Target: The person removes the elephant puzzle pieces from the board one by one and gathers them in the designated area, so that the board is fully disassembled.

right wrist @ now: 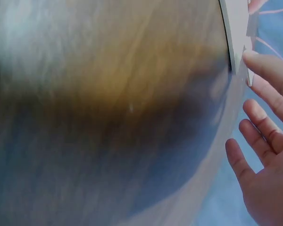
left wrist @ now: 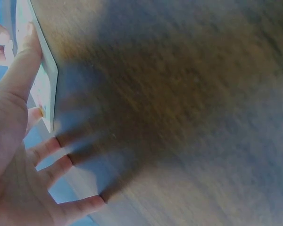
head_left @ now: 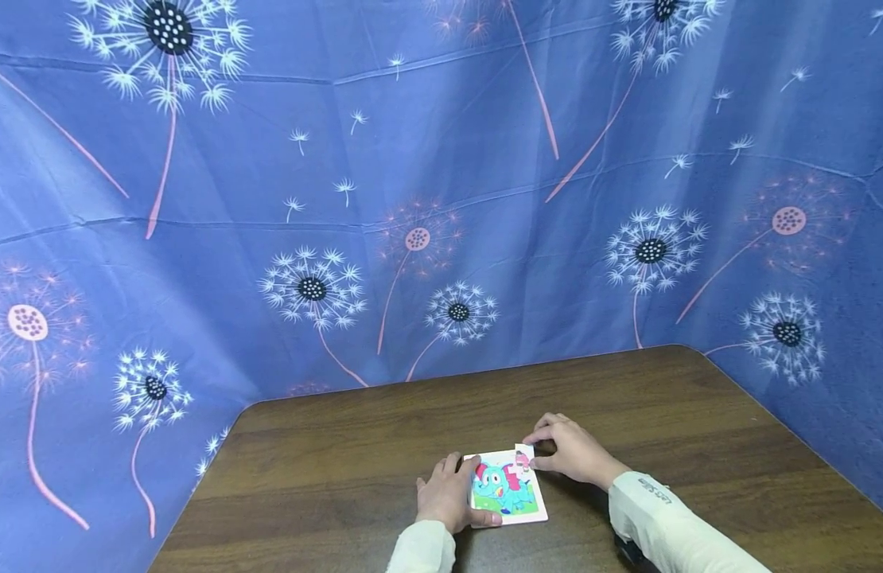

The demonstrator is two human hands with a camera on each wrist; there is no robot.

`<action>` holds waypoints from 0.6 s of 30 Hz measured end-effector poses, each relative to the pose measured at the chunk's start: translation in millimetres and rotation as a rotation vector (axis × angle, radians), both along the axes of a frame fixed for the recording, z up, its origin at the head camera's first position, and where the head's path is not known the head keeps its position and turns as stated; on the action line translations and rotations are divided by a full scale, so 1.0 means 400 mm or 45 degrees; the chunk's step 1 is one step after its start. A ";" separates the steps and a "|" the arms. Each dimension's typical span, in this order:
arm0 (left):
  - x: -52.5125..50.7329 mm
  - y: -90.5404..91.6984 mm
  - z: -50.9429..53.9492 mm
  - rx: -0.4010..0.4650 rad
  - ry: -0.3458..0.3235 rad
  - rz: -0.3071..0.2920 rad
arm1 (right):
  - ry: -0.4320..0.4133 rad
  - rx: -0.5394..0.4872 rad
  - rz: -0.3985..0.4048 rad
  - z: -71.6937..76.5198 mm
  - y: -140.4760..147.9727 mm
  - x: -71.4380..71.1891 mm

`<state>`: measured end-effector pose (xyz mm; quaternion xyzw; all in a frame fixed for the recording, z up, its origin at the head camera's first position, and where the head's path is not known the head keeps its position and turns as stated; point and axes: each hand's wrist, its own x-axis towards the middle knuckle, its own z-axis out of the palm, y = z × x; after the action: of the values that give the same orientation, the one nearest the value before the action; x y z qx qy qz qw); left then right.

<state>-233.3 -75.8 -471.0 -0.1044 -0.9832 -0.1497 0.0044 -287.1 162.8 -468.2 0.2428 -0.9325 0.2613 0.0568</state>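
Observation:
A square picture puzzle [head_left: 527,516] with a white rim and a blue elephant on it lies on the table in the head view. My left hand [head_left: 445,495] rests at its left side, thumb and index finger spread over the board. In the left wrist view the thumb [left wrist: 26,63] lies along the board, and the other fingertips touch the tabletop. At the top right corner my right hand [head_left: 576,454] pinches a small puzzle piece [head_left: 523,455] between thumb and index finger. The piece sits tilted over that corner and sticks out past the rim; its underside is hidden.
The brown wooden table [head_left: 305,477] has rounded far corners. A blue curtain [head_left: 527,263] with dandelion prints hangs behind and beside it. Under the right forearm a dark object [head_left: 631,553] is partly hidden by the sleeve.

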 end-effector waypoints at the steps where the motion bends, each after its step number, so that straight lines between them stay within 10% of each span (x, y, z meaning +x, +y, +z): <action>1: 0.000 -0.001 -0.002 0.000 -0.001 -0.001 | 0.000 0.001 0.005 0.002 0.005 -0.002; 18: 0.007 -0.020 0.009 0.012 0.022 -0.021 | -0.030 0.114 0.027 0.007 0.073 -0.018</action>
<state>-230.6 -83.9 -467.3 -0.1139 -0.9815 -0.1533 0.0122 -294.1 192.1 -465.6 0.2517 -0.9413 0.2227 0.0319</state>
